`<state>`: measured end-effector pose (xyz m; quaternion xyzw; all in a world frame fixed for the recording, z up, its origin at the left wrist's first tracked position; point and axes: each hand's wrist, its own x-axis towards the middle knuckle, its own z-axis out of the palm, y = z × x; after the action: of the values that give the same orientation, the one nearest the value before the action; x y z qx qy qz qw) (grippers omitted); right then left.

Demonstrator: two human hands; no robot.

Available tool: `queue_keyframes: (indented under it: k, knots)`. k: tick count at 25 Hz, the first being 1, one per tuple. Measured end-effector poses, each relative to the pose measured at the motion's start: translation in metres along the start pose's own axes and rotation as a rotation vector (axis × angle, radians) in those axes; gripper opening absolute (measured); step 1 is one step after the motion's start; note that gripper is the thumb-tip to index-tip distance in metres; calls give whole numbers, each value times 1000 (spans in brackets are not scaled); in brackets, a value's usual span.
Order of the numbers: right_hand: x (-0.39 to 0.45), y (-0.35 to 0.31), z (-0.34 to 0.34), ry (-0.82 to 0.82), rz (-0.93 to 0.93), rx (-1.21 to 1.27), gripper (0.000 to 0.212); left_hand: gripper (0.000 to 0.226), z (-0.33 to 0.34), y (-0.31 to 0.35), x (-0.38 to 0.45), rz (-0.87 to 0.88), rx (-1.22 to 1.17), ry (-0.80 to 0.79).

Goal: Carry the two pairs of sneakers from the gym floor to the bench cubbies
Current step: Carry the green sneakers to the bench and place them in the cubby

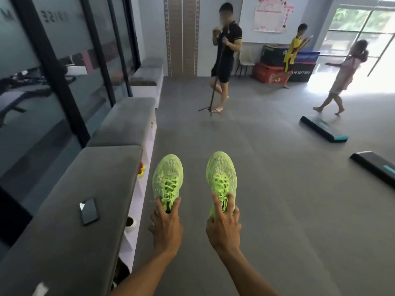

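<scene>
I am carrying one lime pair: my left hand (166, 227) is pinching the left sneaker (167, 180) at its collar, my right hand (223, 226) the right sneaker (221, 176), both off the floor beside the bench cubbies (136, 189). Neither is stowed yet, I judge; the second pair isn't visible.
</scene>
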<state>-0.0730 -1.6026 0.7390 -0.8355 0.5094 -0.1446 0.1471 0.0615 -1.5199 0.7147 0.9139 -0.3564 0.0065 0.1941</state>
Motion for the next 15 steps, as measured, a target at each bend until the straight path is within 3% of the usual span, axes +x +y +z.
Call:
queue_keyframes:
  k: [7,15]
  knots:
    - [214,12,19,11,17,12,82,75,54,80,189,76,11,-23]
    - [465,-6,42,-41,-54,45,85,97,119,161,426,20,-106,21]
